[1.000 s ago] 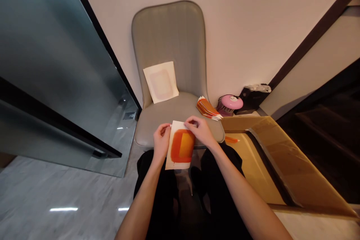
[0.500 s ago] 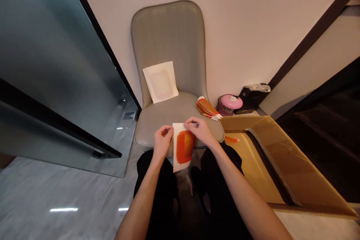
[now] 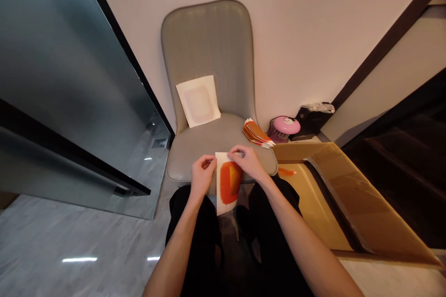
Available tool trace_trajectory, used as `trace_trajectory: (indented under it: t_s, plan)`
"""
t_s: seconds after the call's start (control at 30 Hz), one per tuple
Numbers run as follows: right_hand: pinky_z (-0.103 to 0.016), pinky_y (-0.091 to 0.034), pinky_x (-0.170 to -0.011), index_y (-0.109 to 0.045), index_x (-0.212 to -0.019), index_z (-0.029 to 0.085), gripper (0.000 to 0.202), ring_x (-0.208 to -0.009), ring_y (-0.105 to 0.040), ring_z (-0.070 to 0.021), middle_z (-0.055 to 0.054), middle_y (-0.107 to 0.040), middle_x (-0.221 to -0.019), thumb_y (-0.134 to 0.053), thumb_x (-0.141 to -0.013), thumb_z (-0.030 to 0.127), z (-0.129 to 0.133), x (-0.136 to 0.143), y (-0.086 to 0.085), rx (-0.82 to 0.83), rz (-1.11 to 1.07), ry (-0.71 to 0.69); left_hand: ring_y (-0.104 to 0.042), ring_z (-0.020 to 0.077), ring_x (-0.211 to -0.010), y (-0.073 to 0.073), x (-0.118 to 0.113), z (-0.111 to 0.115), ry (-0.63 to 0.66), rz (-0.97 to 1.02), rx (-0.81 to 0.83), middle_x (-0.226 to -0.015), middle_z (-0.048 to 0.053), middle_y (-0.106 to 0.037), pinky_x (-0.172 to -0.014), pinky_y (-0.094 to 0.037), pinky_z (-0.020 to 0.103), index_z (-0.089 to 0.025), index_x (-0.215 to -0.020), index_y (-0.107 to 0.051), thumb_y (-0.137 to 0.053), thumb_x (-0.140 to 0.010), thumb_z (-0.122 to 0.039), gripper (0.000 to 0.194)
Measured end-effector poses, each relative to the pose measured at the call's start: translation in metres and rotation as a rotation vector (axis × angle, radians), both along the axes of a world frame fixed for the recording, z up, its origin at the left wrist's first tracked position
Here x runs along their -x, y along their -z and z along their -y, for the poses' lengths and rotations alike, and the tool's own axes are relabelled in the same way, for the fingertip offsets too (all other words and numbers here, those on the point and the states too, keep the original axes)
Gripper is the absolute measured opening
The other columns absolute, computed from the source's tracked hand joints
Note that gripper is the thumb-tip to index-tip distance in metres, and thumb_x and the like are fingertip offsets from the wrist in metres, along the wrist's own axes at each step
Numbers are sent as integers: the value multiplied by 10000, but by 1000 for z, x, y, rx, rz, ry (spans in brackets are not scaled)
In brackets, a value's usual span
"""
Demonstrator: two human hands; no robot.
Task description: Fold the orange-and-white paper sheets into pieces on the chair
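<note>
A white paper sheet point(image 3: 229, 185) with an orange and yellow rounded shape hangs in front of the chair's seat edge. My left hand point(image 3: 203, 171) pinches its upper left corner. The thumb and fingers of my right hand point(image 3: 245, 160) are closed on its top edge, towards the right. Several white sheets with a pale rounded square point(image 3: 199, 101) lean on the backrest of the grey chair point(image 3: 209, 32). A pile of folded orange and white papers point(image 3: 258, 134) lies at the seat's right edge.
An open cardboard box point(image 3: 369, 204) stands on the floor at right, with an orange piece point(image 3: 286, 172) inside. Behind it are a pink rounded device point(image 3: 286, 125) and a black bag point(image 3: 311, 120). A glass door point(image 3: 80, 79) with a black handle bar is at left.
The held sheet has shifted slightly to the right and turned a little. My left hand has moved slightly right; my right hand has hardly moved.
</note>
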State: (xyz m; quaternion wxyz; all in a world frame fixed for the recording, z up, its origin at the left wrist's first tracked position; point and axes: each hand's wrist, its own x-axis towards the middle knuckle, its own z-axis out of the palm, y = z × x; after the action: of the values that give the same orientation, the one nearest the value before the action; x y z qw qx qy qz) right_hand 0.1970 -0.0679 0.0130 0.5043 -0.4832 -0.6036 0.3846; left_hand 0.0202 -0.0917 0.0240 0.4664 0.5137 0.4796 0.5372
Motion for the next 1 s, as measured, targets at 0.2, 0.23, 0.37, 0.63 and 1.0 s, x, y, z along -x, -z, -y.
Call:
trace_trajectory:
  t_s: [0.2,0.23,0.37,0.63,1.0]
  plan:
    - [-314,-442,-744,-666,-739,209,202,-762,-623,-206,-12,-701,-758,-630,-787,402,0,0,-1,-25,25,35,-665,174,-767,-8,-3,4,-50,-62,-31,-800,44,-718,-723,-523,272,-166,-814,-704,-662,-829,-402,240]
    - [-316,-441,-751,-669,-745,209,201,-767,-626,-207,-13,-705,-765,-631,-790,401,0,0,-1,-29,32,33,-670,176,-778,-9,-3,4,-52,-63,-40,-813,47,-721,-729,-525,272,-166,-834,-701,-661,-832,-392,229]
    - [-318,-439,-748,-672,-751,208,205,-767,-632,-212,-16,-709,-764,-632,-795,404,0,0,0,-38,36,36,-683,176,-798,-8,-4,6,-57,-59,-65,-840,52,-722,-744,-526,271,-168,-913,-675,-664,-831,-334,186]
    - [-314,-438,-737,-670,-756,211,191,-759,-636,-211,-13,-715,-761,-639,-812,391,3,1,-1,-45,66,56,-669,164,-752,-7,-4,7,-87,-104,-98,-818,43,-697,-705,-517,260,-173,-959,-657,-661,-849,-307,174]
    - [-309,-448,-753,-672,-785,222,178,-767,-635,-207,-5,-716,-789,-633,-837,387,12,2,-6,-60,91,12,-667,172,-738,-7,-3,5,-112,-79,-68,-764,30,-699,-705,-515,273,-169,-834,-684,-710,-803,-348,183]
